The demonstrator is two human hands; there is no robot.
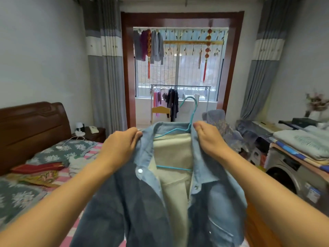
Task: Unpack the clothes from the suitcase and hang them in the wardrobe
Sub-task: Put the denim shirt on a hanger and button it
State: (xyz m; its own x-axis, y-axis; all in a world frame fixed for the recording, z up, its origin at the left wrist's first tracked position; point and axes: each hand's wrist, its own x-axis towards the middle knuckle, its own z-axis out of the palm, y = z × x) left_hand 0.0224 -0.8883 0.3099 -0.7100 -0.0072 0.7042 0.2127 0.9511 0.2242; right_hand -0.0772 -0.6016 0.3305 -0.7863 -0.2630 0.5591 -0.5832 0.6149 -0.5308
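In the middle of the frame I hold up a blue denim shirt (135, 202) on a blue hanger (191, 113). My left hand (118, 146) and right hand (210, 138) both pinch its collar. The bed (23, 175) lies at lower left, and a clothes rack (179, 86) stands far back by the window.

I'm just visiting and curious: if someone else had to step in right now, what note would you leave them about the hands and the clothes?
Left hand: grip on the denim shirt at its left collar edge.
Right hand: grip on the right collar edge.
The shirt is open at the front and already sits on the blue hanger, whose hook sticks up above the collar.
Done: shirt on its hanger.
Left: carry it to the wardrobe, which is not in view, and hang it. The suitcase is not in view either, so the remaining clothes cannot be counted.
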